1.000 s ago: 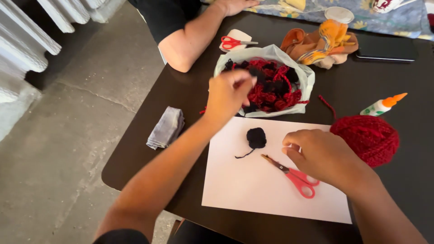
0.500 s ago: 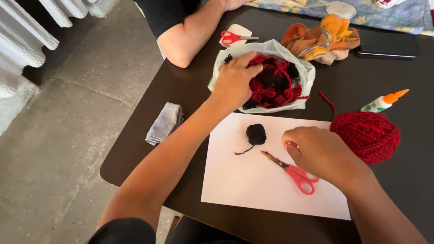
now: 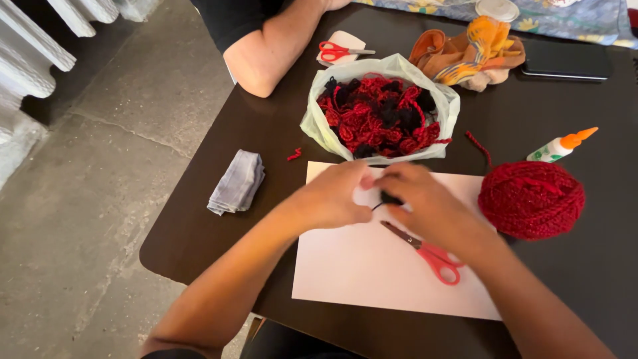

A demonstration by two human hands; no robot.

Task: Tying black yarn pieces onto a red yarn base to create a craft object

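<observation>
My left hand (image 3: pixel 335 196) and my right hand (image 3: pixel 425 199) meet over the white paper sheet (image 3: pixel 359 266) on the dark table (image 3: pixel 266 139). Both close around a small black yarn piece (image 3: pixel 389 198), mostly hidden between the fingers, with a thin black strand trailing from it. Red-handled scissors (image 3: pixel 428 251) lie on the paper just under my right wrist. A white plastic bag (image 3: pixel 319 126) full of red and black yarn bits stands just beyond my hands. A ball of red yarn (image 3: pixel 531 199) rests to the right.
A glue bottle with an orange tip (image 3: pixel 561 146) lies behind the ball. A folded grey cloth (image 3: pixel 236 183) sits at the left, near a red yarn scrap (image 3: pixel 294 155). Another person's forearm (image 3: pixel 269 46), second scissors (image 3: pixel 342 50), orange fabric (image 3: pixel 472 50) and a phone (image 3: pixel 565 60) are farther back.
My left hand left the bag of yarn bits and came down to the paper. My right hand shifted left, and both now hold the black yarn piece that lay free before.
</observation>
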